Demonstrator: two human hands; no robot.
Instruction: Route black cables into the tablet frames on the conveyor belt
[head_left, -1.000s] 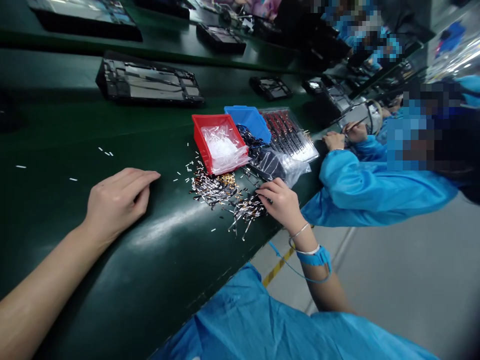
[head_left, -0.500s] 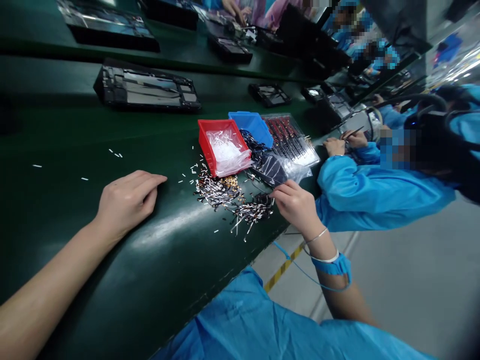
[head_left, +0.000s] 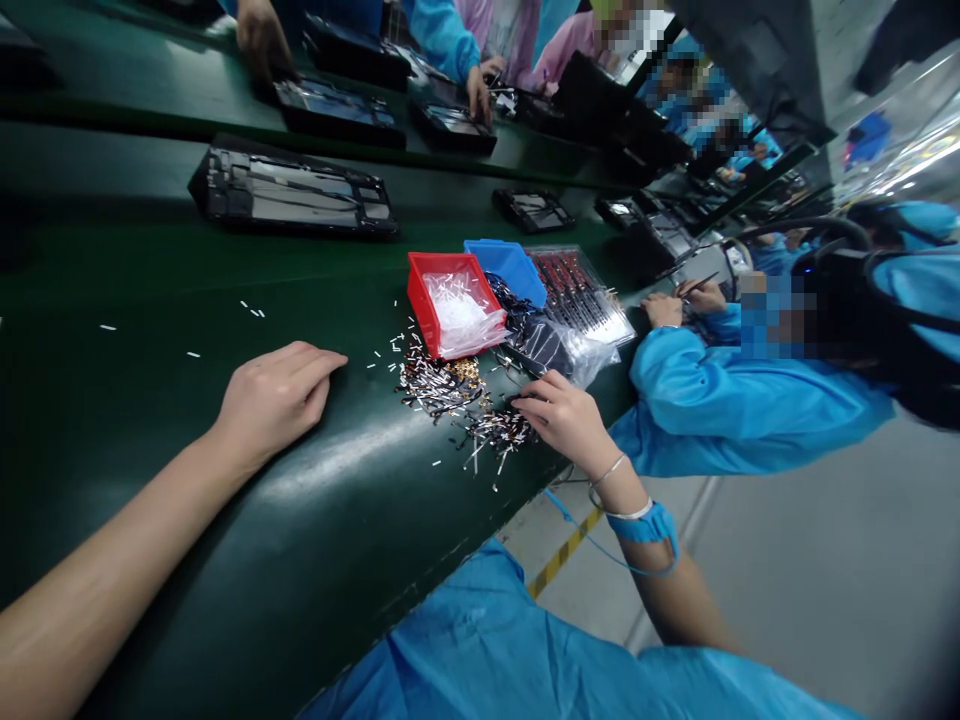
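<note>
My left hand [head_left: 274, 395] rests on the green work surface [head_left: 315, 560], index finger stretched out and thumb bent below it; I see nothing in it. Over a pile of tiny black and white strip-like parts [head_left: 499, 430], my right hand [head_left: 564, 418] has its fingers bent and slightly apart. Its fingertips reach the pile's upper right edge, and no held part can be made out. Left of that pile lies another heap of small white, black and brown parts [head_left: 431, 385], with gold-coloured bits [head_left: 466, 373] beside it.
Behind the heaps stand a red bin [head_left: 421, 300] with clear plastic pieces, a blue bin [head_left: 506, 268], a plastic bag [head_left: 581, 350] and a clear tray [head_left: 581, 295] of parts. An opened device [head_left: 300, 195] lies farther back. A co-worker in blue [head_left: 720, 400] sits at right.
My right hand has shifted left over the pile, its fingers spreading a little. The left hand keeps its pose. At the far bench, other people's hands have come over the devices.
</note>
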